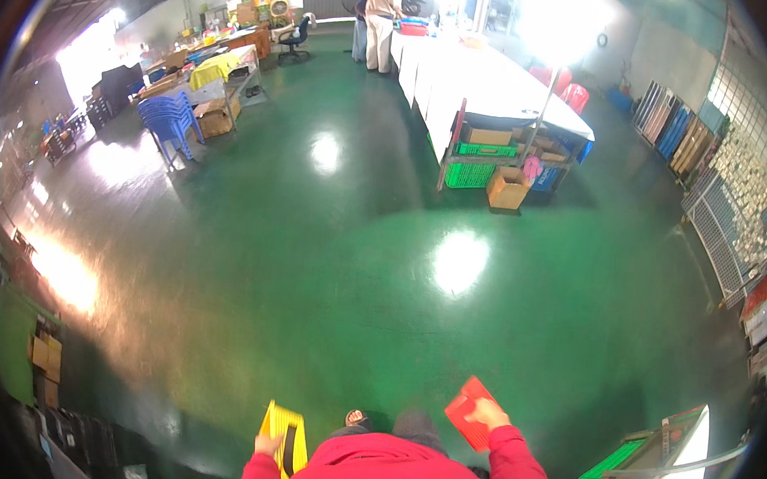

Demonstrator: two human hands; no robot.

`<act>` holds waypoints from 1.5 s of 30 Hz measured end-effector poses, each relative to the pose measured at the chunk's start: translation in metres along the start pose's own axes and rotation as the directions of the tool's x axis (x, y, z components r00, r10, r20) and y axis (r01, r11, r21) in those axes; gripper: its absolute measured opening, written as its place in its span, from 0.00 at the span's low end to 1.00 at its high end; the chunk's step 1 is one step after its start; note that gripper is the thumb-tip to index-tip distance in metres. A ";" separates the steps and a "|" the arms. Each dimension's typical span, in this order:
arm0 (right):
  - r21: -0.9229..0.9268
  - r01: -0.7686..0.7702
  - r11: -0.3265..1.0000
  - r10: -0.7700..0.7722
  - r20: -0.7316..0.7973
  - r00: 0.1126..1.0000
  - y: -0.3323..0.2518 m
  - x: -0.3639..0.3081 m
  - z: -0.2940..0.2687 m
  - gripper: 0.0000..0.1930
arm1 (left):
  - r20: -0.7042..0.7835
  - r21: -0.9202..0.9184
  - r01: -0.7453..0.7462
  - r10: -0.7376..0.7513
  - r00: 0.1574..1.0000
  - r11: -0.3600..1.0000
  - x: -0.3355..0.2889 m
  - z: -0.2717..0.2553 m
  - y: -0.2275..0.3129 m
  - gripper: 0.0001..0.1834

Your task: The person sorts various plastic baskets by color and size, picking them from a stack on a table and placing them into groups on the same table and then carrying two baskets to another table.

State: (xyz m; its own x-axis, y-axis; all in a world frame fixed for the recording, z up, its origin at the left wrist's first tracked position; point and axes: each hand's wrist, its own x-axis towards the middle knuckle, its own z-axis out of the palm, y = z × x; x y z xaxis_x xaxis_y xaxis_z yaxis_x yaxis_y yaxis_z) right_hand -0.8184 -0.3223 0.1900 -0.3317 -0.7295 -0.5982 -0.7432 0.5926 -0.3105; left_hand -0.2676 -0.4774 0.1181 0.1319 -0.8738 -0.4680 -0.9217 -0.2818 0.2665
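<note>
Left grip [267, 444] curls closed on yellow container [283, 420], left of red jacket [387, 472]; right grip [489, 413] curls closed on red container [472, 396], jacket's right.

yellow ribbed tray [284, 421]: dark strip, tilted, held left | red tray [477, 392]: tilted, held right

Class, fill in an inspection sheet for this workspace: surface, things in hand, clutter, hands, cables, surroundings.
Surface: green floor, shiny, with bright light reflections.
Things in hand: a yellow plastic item and a red plastic item, exact kind unclear.
Clutter: cardboard box beside green crates at the near end of the long white table.
Hands: left hand holds the yellow one, right hand the red one.
Cables: nothing seen.
Surroundings: stacked blue chairs to the left; a person standing by the table's far end.
</note>
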 end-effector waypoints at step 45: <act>-0.344 0.545 0.765 -0.628 -0.208 0.750 -0.351 1.029 -0.906 0.13 | -0.036 -0.079 -0.225 0.223 0.974 0.971 0.948 -0.298 1.102 0.22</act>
State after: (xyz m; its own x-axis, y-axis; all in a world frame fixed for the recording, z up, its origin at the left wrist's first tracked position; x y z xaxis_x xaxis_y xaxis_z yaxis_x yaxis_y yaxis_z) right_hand -1.4255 -1.5904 0.3523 0.0967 -0.9903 -0.0998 -0.9490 -0.0614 -0.3094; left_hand -1.0493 -1.7344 0.2197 -0.0637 -0.9282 -0.3666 -0.8961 -0.1085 0.4304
